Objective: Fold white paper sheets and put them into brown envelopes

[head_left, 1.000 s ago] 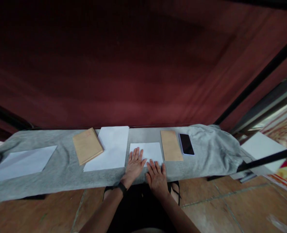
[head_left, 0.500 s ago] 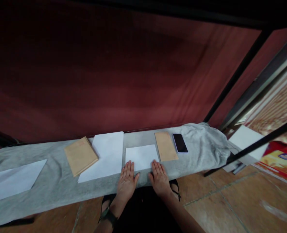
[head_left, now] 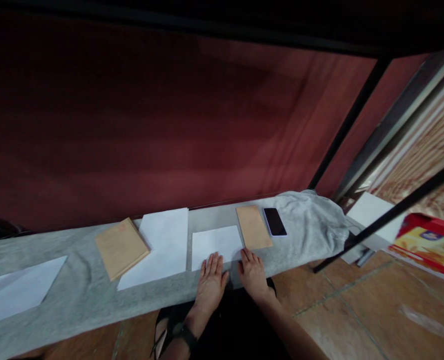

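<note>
Small white sheet [head_left: 216,242] is laid flat, L of brown env. [head_left: 254,227]. L hand [head_left: 210,284] is set flat, fingers extended, at near edge, prob. to steady it; R hand [head_left: 253,273] is placed at near-R corner, grip unclear.

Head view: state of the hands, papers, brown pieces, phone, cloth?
Small white sheet, flat; folding unclear.
Left hand, open, fingers over the sheet's near edge.
Right hand, at the sheet's near right corner; grip unclear.
Large white paper, flat, partly covered.
Brown stack, lying partly on that paper.
Far-left paper, flat, partly out of view.
Single brown piece, flat.
Phone, face up, screen dark.
Grey cloth, rumpled at its right end.
</note>
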A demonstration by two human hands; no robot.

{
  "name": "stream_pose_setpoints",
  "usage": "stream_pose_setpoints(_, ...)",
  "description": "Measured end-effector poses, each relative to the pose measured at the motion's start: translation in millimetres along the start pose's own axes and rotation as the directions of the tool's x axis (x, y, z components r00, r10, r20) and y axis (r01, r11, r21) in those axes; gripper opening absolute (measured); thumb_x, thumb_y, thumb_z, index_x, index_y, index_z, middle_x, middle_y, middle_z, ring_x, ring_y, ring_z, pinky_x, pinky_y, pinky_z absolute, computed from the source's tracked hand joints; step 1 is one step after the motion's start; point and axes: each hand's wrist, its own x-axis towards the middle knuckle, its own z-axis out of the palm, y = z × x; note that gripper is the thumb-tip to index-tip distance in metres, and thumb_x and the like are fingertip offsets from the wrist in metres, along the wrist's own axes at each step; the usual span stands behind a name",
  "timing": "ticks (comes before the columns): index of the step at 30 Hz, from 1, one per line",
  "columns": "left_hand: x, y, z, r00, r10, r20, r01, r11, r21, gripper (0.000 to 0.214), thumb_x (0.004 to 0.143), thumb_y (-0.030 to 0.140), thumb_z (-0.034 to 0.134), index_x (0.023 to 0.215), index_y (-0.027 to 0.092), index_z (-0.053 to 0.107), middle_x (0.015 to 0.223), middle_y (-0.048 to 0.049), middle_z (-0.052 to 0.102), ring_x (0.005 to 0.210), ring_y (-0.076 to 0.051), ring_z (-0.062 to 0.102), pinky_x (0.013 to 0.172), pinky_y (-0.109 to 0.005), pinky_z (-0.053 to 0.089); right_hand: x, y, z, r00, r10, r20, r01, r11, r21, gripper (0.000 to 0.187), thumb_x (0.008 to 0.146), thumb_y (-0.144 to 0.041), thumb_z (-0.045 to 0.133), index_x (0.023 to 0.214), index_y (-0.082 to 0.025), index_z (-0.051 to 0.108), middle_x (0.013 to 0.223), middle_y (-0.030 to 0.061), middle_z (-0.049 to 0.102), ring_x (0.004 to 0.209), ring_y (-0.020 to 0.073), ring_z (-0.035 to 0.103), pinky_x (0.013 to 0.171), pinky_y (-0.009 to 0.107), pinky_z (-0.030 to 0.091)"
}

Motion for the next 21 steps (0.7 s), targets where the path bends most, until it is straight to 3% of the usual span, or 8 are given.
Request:
stream_pose_setpoints(5,10,7,-2.8,0.998,-0.051,0.042,0.05,0.999,0.016,0.049,0.098,0.032,0.04,0.142,0.015,0.052,0.147,-0.0157,0.053,0.136,-0.031,0.05,0.111,-0.052,0.042,16,-5,0,0.994,0.108,0.007,-0.108,0.993,0.037,0.038,0.092,-0.02,0.046,0.124,-0.017,0.067,0.114,0.0148,0.072,0.1,0.0281,0.067,0.09,0.036,0.047)
stream_pose_setpoints(9,21,10,2.4,0.997,-0.024,0.071,0.018,0.996,0.089,0.049,0.094,0.013,0.039,0.14,0.018,0.055,0.139,-0.0168,0.06,0.128,-0.032,0.057,0.101,-0.053,0.05,17,-9,5,0.983,0.185,0.006,-0.185,0.981,0.066,0.04,0.092,-0.023,0.048,0.126,-0.01,0.063,0.111,0.0196,0.071,0.097,0.0292,0.069,0.085,0.036,0.049)
stream_pose_setpoints(13,32,18,5.5,0.994,-0.019,0.103,0.002,0.987,0.161,0.051,0.087,0.0,0.04,0.132,0.012,0.061,0.132,-0.023,0.062,0.121,-0.034,0.06,0.093,-0.052,0.055,25,-5,3,0.953,0.284,0.109,-0.302,0.926,0.228,0.032,0.092,-0.025,0.05,0.117,-0.015,0.066,0.101,0.0172,0.073,0.091,0.0269,0.071,0.079,0.033,0.05)
stream_pose_setpoints(17,37,23,1.1,0.994,-0.02,0.109,-0.003,0.978,0.208,0.045,0.087,0.001,0.049,0.13,0.007,0.06,0.125,-0.0262,0.062,0.114,-0.033,0.063,0.086,-0.045,0.057,34,2,-1,0.937,0.302,0.174,-0.346,0.862,0.371,0.023,0.09,-0.024,0.05,0.103,-0.016,0.068,0.088,0.0129,0.075,0.084,0.0246,0.072,0.074,0.03,0.05)
stream_pose_setpoints(21,38,26,-9.8,0.995,-0.038,0.091,0.02,0.98,0.196,0.048,0.091,0.019,0.059,0.136,0.006,0.054,0.126,-0.0245,0.062,0.113,-0.031,0.062,0.086,-0.042,0.056,40,-1,-5,0.945,0.286,0.161,-0.328,0.819,0.471,0.023,0.091,-0.026,0.046,0.095,-0.017,0.067,0.086,0.011,0.074,0.079,0.0213,0.072,0.073,0.027,0.05)
